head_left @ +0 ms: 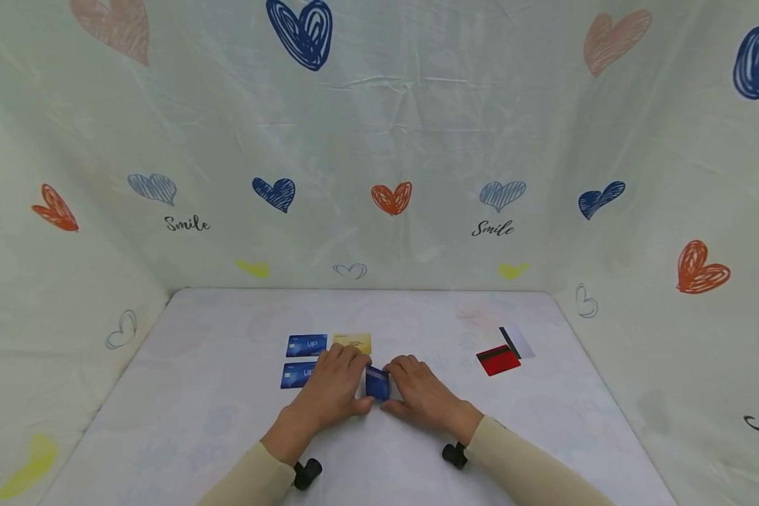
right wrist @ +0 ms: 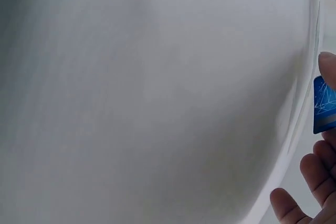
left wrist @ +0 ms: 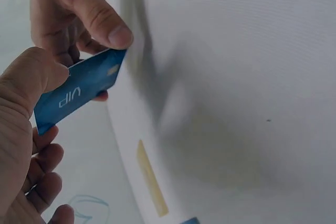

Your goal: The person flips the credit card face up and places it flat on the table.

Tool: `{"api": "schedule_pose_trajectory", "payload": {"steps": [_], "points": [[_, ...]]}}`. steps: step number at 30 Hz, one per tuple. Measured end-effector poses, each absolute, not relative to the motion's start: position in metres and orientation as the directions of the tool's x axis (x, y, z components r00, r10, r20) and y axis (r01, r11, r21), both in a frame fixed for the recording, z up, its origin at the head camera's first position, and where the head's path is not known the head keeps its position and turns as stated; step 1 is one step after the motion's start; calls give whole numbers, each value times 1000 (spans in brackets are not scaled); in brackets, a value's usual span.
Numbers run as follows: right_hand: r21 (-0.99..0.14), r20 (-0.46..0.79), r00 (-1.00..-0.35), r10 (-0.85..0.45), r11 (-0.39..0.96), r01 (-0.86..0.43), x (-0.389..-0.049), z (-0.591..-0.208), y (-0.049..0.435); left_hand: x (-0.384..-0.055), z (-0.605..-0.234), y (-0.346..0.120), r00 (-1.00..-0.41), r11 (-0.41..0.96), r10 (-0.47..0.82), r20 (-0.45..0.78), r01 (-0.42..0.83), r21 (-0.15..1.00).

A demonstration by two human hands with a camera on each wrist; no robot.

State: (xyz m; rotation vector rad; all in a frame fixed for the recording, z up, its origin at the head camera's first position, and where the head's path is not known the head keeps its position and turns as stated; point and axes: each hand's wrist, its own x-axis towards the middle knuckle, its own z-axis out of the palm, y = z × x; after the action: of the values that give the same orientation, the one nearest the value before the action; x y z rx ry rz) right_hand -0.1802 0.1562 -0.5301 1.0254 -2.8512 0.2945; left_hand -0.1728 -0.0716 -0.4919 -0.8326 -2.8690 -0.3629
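Note:
A blue bank-style card (head_left: pixel 377 384) is held up between both hands over the middle of the white table. My left hand (head_left: pixel 329 390) pinches one end between thumb and fingers, and my right hand (head_left: pixel 425 393) pinches the other. In the left wrist view the card (left wrist: pixel 79 92) shows "VIP" lettering and a chip, tilted. A dark stripe crosses the card's other face (right wrist: pixel 324 103) in the right wrist view. Just beyond the left hand lie two blue VIP cards, the far one (head_left: pixel 306 345) and the near one (head_left: pixel 296 374), which the hand partly covers. Beside them is a yellow card (head_left: pixel 353 341).
On the right of the table (head_left: pixel 544 436), a red card (head_left: pixel 501 360) overlaps or touches a pale card (head_left: pixel 522 342) with a dark stripe. Small black devices (head_left: pixel 307 474) hang at both wrists. A heart-printed curtain (head_left: pixel 341 133) surrounds the table's back and sides.

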Motion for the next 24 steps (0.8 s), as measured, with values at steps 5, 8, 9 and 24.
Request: {"api": "schedule_pose_trajectory", "payload": {"steps": [5,8,9,24], "points": [[-198,201,-751,-629,725,-660,-181,-531,153,-172,-486,-70,-824,802,527,207,563,201],[-214,231,-741,-631,710,-671,-181,-531,151,-171,-484,-69,-825,799,525,209,563,213],[-219,236,-740,-630,707,-673,-181,-531,151,-171,-484,-68,-826,798,524,208,562,220],[-347,271,-743,-611,658,-668,-178,-533,148,-170,-488,-70,-836,797,509,205,548,253]]}}
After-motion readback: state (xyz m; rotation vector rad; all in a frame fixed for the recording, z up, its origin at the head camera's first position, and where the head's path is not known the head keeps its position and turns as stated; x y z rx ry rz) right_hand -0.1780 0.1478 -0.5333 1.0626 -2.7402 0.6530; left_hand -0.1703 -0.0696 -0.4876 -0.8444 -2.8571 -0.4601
